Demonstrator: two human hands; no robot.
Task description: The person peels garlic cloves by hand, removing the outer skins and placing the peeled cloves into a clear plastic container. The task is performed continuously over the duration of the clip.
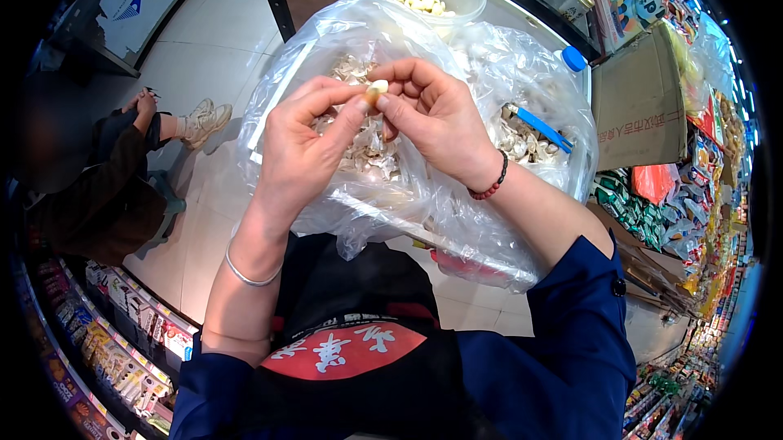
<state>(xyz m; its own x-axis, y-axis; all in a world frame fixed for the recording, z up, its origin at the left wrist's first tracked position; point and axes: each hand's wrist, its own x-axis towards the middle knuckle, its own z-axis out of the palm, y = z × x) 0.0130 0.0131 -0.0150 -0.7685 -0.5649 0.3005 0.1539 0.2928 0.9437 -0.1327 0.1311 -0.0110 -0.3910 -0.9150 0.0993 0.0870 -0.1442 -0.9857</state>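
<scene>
Between both sets of fingertips is a garlic clove (380, 86), pale at its top and brownish lower down. My left hand (312, 134) pinches it from the left, and my right hand (431, 113) grips it from the right. Beneath them a clear plastic bag (287, 82) holds papery garlic skins (370, 152). A second clear bag (514, 61), on the right, holds unpeeled garlic (526, 147), with a blue-handled tool (541, 127) lying on top. Beyond my hands a round clear plastic tub (471, 2) contains several peeled cloves (425, 2).
On the left a person (110, 177) sits on a low stool (165, 204). A blue cap (574, 59) lies at the table's far right corner. To the right stand a cardboard box (639, 103) and shelves of packaged goods (697, 195). More shelves (116, 348) are at lower left.
</scene>
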